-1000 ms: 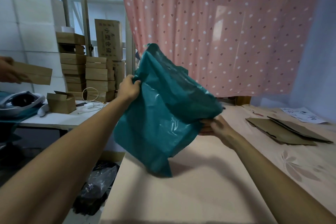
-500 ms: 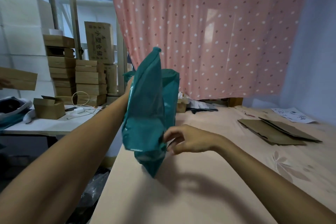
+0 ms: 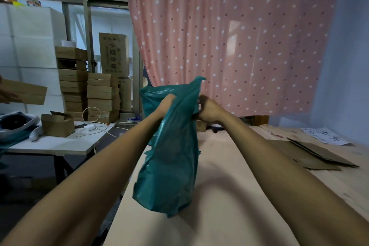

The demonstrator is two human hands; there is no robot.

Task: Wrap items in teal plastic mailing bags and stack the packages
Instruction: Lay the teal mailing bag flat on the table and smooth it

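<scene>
The bag (image 3: 171,166), teal and glossy, stood on end in front of the person, its long axis close to upright and leaning a little to the left at the bottom. Its top pointed up toward the curtain (image 3: 229,36), with one corner of plastic sticking up above the hands. Its lower end hung down to the near left part of the table (image 3: 229,215); I could not tell whether the bottom corner touched the cloth or hung just above it.

Both hands held the top of the bag, close together. The left hand (image 3: 166,104) had its fingers curled into the plastic on the left side, partly hidden by a fold. The right hand (image 3: 207,109) was clenched on the edge on the right side, knuckles toward the camera. Behind the left hand a second layer of teal showed, so the top seemed to be parted.

The table was covered in pale peach cloth. On its right side lay flat cardboard (image 3: 311,154), and beyond that, near the wall, a sheet of paper (image 3: 327,136) with dark writing.

To the left, well apart from the bag, stood a white table (image 3: 60,146) with a small open box (image 3: 57,125) and a cable (image 3: 95,124) on it. Behind it rose stacks of boxes (image 3: 99,96) and a tall carton (image 3: 114,55) with printed characters. At the far left edge another person's hand (image 3: 4,95) held a brown box (image 3: 26,93).
</scene>
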